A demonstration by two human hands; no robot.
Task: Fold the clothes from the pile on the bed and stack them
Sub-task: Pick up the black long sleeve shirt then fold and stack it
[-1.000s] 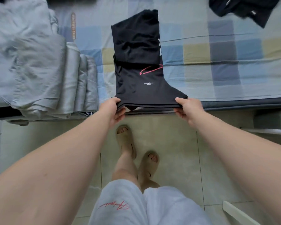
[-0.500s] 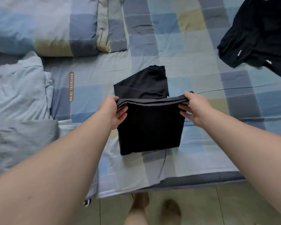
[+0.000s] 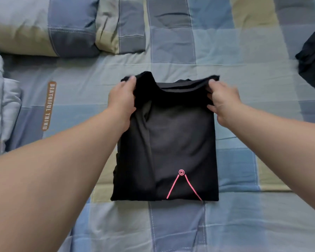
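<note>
Black cloth lies in the middle of the checked sheet: it is a folded shirt, flat on the bed, with its folded edge toward us. Near this edge we see a pink mark, two slanting lines under a small circle. Farther up, the two hands are well apart, one at each far corner of the shirt. The left hand grips the left corner and the right hand pinches the right corner; this far edge is lifted a little. Left of the shirt a brown label is on the sheet, and a pale blue blanket lies at the left border. At the right border we see dark clothes, apart from the shirt. A checked pillow lies farthest, top left.
</note>
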